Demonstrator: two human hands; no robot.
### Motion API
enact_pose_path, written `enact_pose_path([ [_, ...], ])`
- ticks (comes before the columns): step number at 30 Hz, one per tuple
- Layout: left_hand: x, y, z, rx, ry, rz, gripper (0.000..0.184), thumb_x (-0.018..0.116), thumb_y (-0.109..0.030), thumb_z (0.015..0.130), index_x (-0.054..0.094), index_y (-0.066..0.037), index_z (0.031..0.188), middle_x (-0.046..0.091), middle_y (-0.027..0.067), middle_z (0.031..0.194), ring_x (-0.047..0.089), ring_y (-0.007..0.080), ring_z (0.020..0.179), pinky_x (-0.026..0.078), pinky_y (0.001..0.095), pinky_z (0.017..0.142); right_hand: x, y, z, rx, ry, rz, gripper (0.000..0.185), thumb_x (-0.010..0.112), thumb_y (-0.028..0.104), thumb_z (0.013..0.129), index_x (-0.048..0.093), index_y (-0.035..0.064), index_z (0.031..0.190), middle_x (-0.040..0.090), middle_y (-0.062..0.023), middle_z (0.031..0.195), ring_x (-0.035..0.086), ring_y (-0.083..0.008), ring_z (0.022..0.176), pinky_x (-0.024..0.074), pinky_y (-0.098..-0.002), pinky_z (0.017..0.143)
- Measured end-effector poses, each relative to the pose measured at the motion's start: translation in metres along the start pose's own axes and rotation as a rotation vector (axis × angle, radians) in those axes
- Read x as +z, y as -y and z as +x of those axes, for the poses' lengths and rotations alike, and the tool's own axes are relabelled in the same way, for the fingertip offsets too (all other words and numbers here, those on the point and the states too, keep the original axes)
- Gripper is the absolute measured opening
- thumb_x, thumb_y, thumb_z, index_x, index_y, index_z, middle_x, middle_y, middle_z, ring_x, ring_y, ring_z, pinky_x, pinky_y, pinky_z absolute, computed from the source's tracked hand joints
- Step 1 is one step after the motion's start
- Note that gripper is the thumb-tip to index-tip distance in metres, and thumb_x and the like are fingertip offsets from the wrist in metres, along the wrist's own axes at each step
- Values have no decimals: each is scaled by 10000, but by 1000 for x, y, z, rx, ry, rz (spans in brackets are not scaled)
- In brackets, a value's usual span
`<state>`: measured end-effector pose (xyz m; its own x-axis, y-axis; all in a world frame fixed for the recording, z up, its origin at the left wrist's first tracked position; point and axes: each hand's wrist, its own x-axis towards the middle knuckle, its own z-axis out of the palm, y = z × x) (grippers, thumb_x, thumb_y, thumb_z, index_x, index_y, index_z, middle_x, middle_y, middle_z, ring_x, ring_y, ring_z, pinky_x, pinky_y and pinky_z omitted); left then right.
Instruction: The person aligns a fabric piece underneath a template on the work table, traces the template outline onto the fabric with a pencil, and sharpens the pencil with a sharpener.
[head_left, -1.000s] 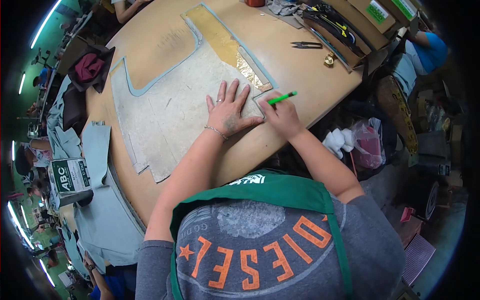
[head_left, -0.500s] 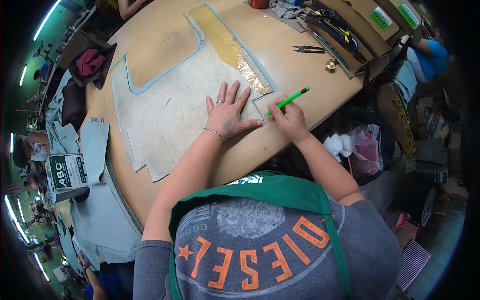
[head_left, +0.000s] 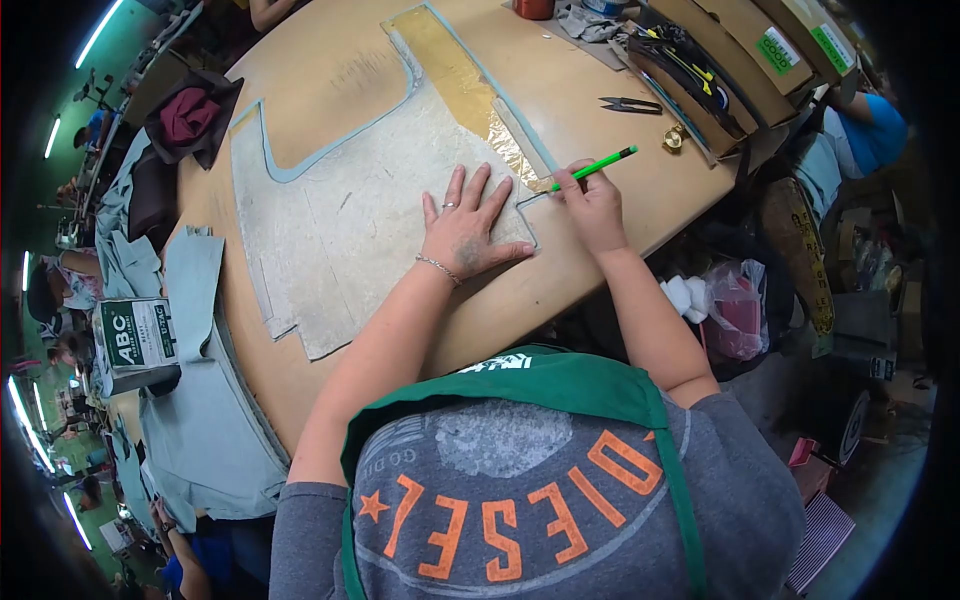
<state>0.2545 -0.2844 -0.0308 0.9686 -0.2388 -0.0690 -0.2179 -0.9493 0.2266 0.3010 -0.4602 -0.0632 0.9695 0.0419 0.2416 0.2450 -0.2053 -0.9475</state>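
Note:
My left hand (head_left: 470, 228) lies flat with fingers spread on a worn grey-white pattern piece (head_left: 330, 230), near its right edge. In my right hand (head_left: 597, 212) is a slim green pencil (head_left: 612, 160), pinched and slanting up to the right. Its tip meets the notch at the pattern's right side, close to the lower end of a taped strip (head_left: 513, 150). Yellow-brown tape (head_left: 440, 60) covers the pattern's upper arm. Light blue material (head_left: 336, 148) shows from under the pattern along its curved inner edge and its upper right side.
Thread snips (head_left: 630, 105) and a small brass-coloured object (head_left: 673, 138) lie on the table (head_left: 530, 290) to the right, beside a cardboard box of tools (head_left: 690, 85). Blue-grey sheets (head_left: 205, 430) and an ABC box (head_left: 138, 340) are at left. Other people are at the edges.
My right hand and the pencil have moved up along the pattern's right edge to the notch near the taped strip. My left hand stays pressed on the pattern.

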Motion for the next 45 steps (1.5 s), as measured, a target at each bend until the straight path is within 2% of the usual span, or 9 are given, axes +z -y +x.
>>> enact_pose_path([
  [17,-2,-2,1,-10,21,1,919,509,-726,565,296,-236,1312,153,66,1402,64,294,1299,86,635,935,15,18,-9,-275,75,-187,119,597,132,770,520,42,785,546,-128,705,546,-296,624,435,-340,555],
  [21,-1,-1,1,-5,15,-1,923,505,-729,565,292,-234,1314,152,66,1402,63,296,1298,83,637,935,-8,17,-1,-290,-46,-310,118,595,124,774,517,35,775,540,-123,683,537,-276,583,423,-334,532],
  [25,-1,-1,0,-7,7,-10,922,504,-727,569,289,-232,1316,155,66,1401,63,298,1298,80,639,936,-9,-5,3,-75,-120,-15,149,563,155,822,498,33,767,545,-75,642,538,-130,543,419,-253,511],
  [28,-1,0,0,-4,3,-10,915,502,-724,575,289,-232,1316,159,68,1399,65,299,1297,82,641,934,-6,-1,0,20,-188,298,148,532,171,847,482,44,791,561,-44,666,541,-94,569,430,-216,528],
  [35,-1,0,-1,4,-2,-10,912,490,-728,581,289,-226,1316,166,73,1395,74,305,1295,88,643,929,-14,-2,6,123,-195,387,145,511,183,861,476,52,810,570,-35,677,548,-75,586,419,-188,526],
  [38,2,2,-1,37,-63,-48,865,551,-667,589,347,-197,1286,198,108,1379,108,331,1282,109,662,903,-14,-2,6,115,-186,370,145,510,185,861,476,54,810,571,-33,672,544,-74,581,416,-186,524],
  [41,1,11,-2,70,-95,-104,668,567,-509,712,408,-135,1242,323,110,1322,238,307,1249,190,611,917,-16,0,6,139,-180,403,141,509,183,862,476,55,812,570,-31,671,540,-73,579,415,-184,531],
  [44,-3,50,-2,-127,-147,-1548,445,535,-302,809,460,-70,1180,454,88,1218,396,258,1157,292,471,930,-17,-1,9,148,-178,446,135,507,180,863,474,55,822,566,-31,681,534,-73,584,414,-183,541],
  [45,-18,58,-12,-224,-277,-1611,396,511,-252,829,464,-54,1170,486,72,1177,441,232,1109,316,400,919,-17,-1,8,160,-180,463,133,506,178,863,473,55,826,564,-31,686,532,-73,587,414,-183,544],
])
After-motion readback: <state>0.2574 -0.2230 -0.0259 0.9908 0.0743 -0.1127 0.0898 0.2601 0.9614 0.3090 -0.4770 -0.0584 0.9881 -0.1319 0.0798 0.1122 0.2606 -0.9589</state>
